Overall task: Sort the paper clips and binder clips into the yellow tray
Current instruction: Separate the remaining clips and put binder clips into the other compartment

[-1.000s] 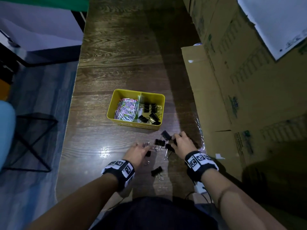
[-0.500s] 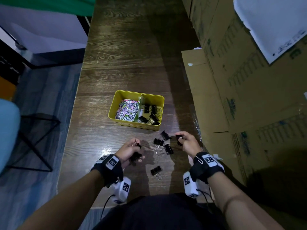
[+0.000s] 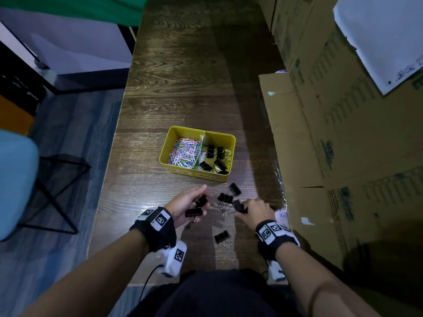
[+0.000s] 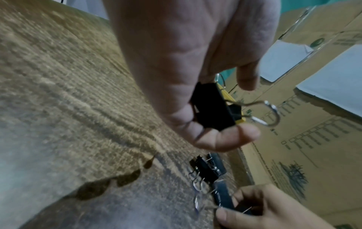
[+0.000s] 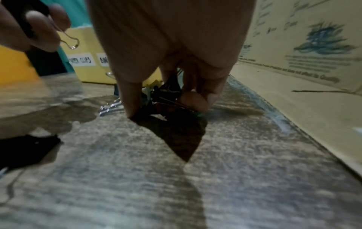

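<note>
The yellow tray (image 3: 166, 146) stands on the wooden table, with coloured paper clips (image 3: 183, 153) in its left compartment and black binder clips (image 3: 216, 157) in its right one. My left hand (image 3: 191, 202) is raised palm-up near the tray and holds black binder clips (image 4: 212, 108) in its curled fingers. My right hand (image 3: 251, 210) is down on the table, its fingers pinching a binder clip (image 3: 238, 205). Loose binder clips lie between the hands (image 3: 225, 197), near the tray (image 3: 235, 188) and closer to me (image 3: 221, 237).
Flattened cardboard boxes (image 3: 332, 145) line the table's right side, close to my right hand. The table's left edge (image 3: 107, 170) drops to the floor, where a black wire stand (image 3: 59, 179) sits. The tray's front carries labels (image 5: 82, 60).
My left hand has lifted and turned palm-up with its clips, moving toward the tray. My right hand has dropped to the table and closed on a clip there.
</note>
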Action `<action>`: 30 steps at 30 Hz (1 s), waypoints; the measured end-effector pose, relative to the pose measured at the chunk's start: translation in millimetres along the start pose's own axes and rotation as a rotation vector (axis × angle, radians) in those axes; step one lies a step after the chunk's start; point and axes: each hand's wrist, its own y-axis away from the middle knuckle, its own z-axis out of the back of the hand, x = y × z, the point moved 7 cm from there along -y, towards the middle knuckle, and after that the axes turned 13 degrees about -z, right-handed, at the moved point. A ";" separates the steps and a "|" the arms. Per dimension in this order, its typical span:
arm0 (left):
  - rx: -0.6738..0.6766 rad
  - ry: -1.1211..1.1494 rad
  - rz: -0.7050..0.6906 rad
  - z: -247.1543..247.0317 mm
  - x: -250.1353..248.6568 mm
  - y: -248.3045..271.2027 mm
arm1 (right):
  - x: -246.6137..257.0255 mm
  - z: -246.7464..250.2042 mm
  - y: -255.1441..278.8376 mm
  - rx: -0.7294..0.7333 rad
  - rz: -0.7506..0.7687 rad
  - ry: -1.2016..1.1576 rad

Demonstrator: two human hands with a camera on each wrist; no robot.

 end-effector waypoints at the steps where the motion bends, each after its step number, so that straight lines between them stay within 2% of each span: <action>1: 0.014 -0.004 0.000 -0.4 -4.6 -0.3 | 1.3 -0.9 0.3 0.007 0.022 0.011; 5: 0.073 -0.001 -0.046 -2.8 -34.8 -3.6 | 0.0 2.0 1.2 0.077 0.069 0.015; 8: 0.088 0.033 -0.103 -4.9 -66.4 -10.1 | -1.1 23.6 9.5 0.213 0.099 -0.365; 12: 0.034 -0.023 -0.186 -9.3 -105.0 -30.7 | 20.5 88.2 24.3 0.314 0.169 -0.986; 14: -0.030 -0.068 -0.214 -12.7 -119.3 -44.7 | 40.6 115.0 20.0 0.326 0.204 -1.130; 17: -0.099 -0.174 -0.246 -18.8 -131.4 -65.5 | 75.3 136.4 4.3 0.312 0.163 -1.104; 20: -0.129 -0.314 -0.250 -23.3 -133.8 -85.8 | 100.2 130.6 -20.3 0.348 0.054 -1.049; 23: -0.145 -0.507 -0.292 -22.0 -139.2 -99.7 | 104.4 117.7 -45.3 0.296 0.008 -0.848; 27: -0.109 -0.682 -0.275 -21.1 -139.2 -101.7 | 103.5 123.1 -43.0 0.240 0.018 -0.735; 30: -0.087 -0.753 -0.302 -19.4 -137.9 -98.7 | 99.6 131.4 -39.2 0.195 0.068 -0.768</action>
